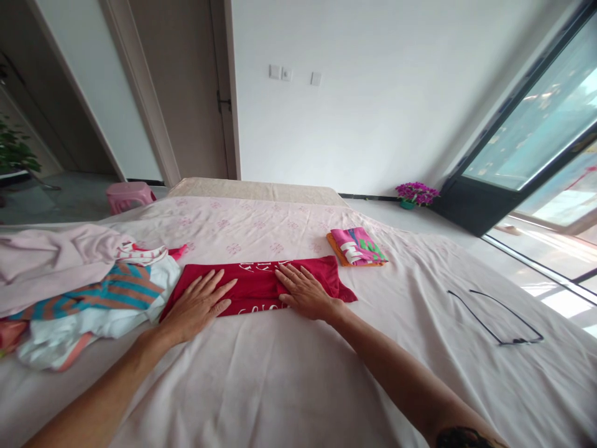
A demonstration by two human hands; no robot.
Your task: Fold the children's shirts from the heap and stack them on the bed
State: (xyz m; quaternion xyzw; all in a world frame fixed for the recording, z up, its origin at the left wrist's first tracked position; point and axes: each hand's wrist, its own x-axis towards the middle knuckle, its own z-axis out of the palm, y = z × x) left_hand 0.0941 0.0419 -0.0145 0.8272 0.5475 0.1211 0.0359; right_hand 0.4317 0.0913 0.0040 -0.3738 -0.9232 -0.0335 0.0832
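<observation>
A dark red shirt [254, 283] with white lettering lies folded into a long strip across the bed. Flat on its left end rests my left hand [200, 305], fingers spread. My right hand [305, 292] presses on the shirt right of its middle, also with fingers stretched out. Neither hand grips the cloth; parts of the lettering are hidden under my right hand. Just beyond the shirt's right end sits a folded pink garment [357, 244] with green and white print, on top of an orange folded piece [347, 259].
A loose heap of clothes [93, 286] lies at the left, touching the red shirt's side. Black cords or glasses-like frames [517, 340] lie at the right on the pale pink bedsheet [280, 386]. A pink stool [130, 196] and purple flowers [416, 193] stand on the floor beyond.
</observation>
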